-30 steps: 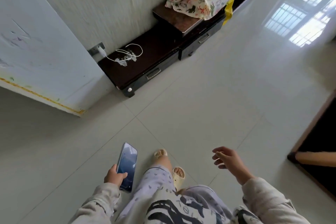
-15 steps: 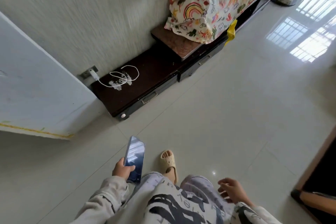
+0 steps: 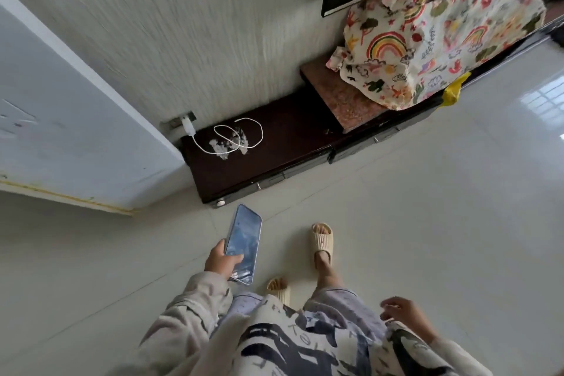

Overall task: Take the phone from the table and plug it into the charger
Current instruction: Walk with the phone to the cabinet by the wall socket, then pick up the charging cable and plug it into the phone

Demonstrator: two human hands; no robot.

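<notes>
Short of the dark cabinet, left hand fingers wrap the phone; right hand empty, loosely curled. Carry step. Next: reach the charger cable coiled on cabinet top, find its free end.

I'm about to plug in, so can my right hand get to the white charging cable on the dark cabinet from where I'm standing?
Probably not yet. The right hand is empty and low by the hip, and the charging cable lies coiled on the dark cabinet across open floor. Nothing blocks it.
</notes>
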